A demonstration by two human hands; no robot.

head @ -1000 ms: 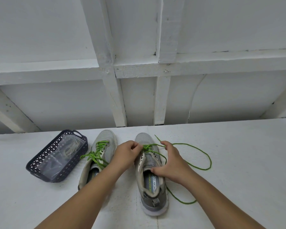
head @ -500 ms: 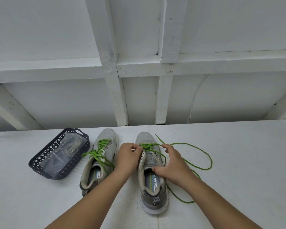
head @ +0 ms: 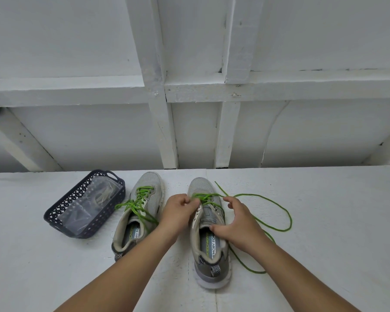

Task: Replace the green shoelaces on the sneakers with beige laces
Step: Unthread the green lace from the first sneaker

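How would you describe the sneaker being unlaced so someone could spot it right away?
On the white table, two grey sneakers stand beside a dark basket. It is the right-hand sneaker, farther from the basket. Its green lace trails loose across the table.

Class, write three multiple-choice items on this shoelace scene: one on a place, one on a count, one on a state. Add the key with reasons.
1. Where is the basket?
A. left of both sneakers
B. between them
C. right of them

2. How many sneakers are on the table?
A. one
B. two
C. three

3. The right sneaker's green lace is
A. tied in a bow
B. loosened, trailing on the table
C. fully removed

Key: A, it sits beside the left sneaker; B, a pair shows; B, the lace loops out past the right sneaker.
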